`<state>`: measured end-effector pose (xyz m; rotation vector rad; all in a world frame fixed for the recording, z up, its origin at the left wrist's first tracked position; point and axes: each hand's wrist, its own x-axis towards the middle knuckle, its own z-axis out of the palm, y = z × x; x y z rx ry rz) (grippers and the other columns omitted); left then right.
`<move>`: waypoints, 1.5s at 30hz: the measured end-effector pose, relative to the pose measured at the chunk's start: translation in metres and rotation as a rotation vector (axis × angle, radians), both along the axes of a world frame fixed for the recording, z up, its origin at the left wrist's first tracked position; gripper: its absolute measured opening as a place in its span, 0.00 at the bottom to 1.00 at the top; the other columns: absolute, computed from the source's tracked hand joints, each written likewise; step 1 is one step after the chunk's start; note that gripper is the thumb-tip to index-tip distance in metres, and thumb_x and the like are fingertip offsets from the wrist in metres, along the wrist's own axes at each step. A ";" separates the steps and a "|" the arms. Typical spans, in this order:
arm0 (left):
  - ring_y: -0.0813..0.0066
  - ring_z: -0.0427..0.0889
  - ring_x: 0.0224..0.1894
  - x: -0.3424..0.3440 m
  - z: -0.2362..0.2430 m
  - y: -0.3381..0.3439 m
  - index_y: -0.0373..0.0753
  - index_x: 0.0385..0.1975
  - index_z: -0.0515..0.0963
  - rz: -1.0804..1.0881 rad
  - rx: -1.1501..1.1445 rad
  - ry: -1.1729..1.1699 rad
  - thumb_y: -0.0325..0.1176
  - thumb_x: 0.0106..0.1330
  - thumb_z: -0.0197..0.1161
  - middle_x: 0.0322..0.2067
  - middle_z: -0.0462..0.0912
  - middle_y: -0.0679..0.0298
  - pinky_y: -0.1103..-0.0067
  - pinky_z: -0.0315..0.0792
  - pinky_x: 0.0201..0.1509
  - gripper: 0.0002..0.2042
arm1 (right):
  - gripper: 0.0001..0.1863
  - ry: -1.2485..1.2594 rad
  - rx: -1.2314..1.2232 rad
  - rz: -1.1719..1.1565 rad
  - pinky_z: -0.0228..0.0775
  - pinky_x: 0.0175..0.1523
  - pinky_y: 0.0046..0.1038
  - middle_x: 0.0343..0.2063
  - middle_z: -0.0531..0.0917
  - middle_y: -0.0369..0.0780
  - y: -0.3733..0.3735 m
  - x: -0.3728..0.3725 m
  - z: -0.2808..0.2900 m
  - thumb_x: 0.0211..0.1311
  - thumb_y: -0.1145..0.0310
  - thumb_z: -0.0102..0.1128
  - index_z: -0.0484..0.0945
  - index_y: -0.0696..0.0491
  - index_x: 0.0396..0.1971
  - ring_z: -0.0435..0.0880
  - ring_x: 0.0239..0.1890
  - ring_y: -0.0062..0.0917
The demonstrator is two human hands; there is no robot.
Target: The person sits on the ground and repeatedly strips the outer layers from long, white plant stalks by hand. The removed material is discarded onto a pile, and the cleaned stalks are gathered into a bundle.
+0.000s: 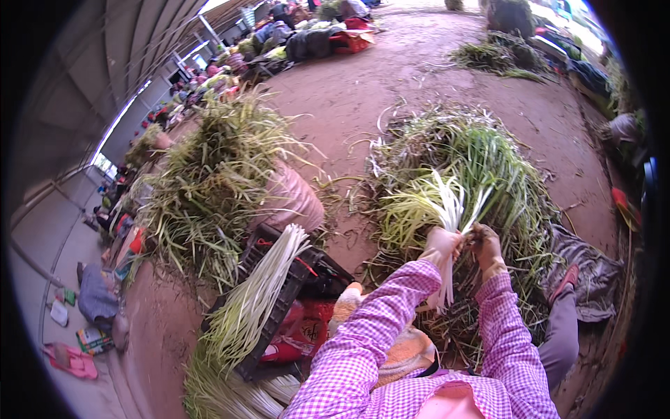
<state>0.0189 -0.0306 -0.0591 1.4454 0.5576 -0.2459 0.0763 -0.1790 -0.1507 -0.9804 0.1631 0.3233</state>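
My left hand (444, 248) is closed around a bunch of pale, white-stemmed green stalks (450, 209), whose white lower ends hang below the fist and whose yellow-green leaves fan out leftward. Just right of it my right hand (486, 244) is closed on more stalks, with brownish matter at its fingers. Both hands are over a big loose heap of green and withered leafy stalks (474, 146). To my left, long pale stalks (265, 293) lie across the edge of a black plastic crate (251, 342), beside red packaging (300, 332).
A leafy heap (195, 181) rests by a pink sack (286, 195) at the left. Crumpled grey sheeting (586, 272) lies right, beside my leg. Pink footwear (73, 359) and bags are at the far left. People (283, 14) and produce piles line the shed behind. An orange towel (398, 356) is near me.
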 end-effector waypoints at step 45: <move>0.80 0.72 0.16 -0.002 0.073 0.078 0.28 0.36 0.78 0.014 -0.371 -0.225 0.28 0.70 0.52 0.23 0.79 0.59 0.83 0.72 0.14 0.10 | 0.10 0.318 -0.949 0.519 0.78 0.26 0.34 0.26 0.85 0.49 -0.069 -0.045 -0.062 0.62 0.66 0.61 0.82 0.58 0.34 0.85 0.22 0.35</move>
